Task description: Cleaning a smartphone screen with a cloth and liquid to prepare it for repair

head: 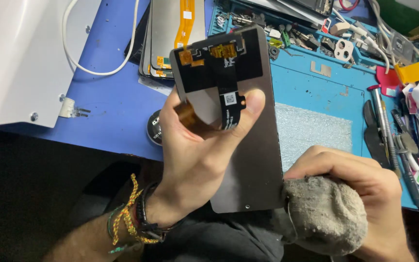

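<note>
Here, blue mat [117,106] cluttered with tools [389,131]; left hand [195,155] grips screen panel [258,160], right hand [360,179] clutches grey cloth [326,218].

Blue work mat [117,111] covers the bench. White cable [100,73] loops across its upper left, next to a white panel [20,53] with a small bracket and screws at its edge. Stack of spare display panels [163,39] lies at top centre, an orange flex ribbon [186,19] on the top one. Small black round tin [154,127] sits near the mat's front edge. Parts tray [287,36] at top holds screws, small metal pieces and a camera bezel [344,49]. Patch of clear textured film [314,131] lies on the mat to the right. Tweezers and screwdrivers [389,131] line the right edge, yellow tab [413,72] above them.
</note>
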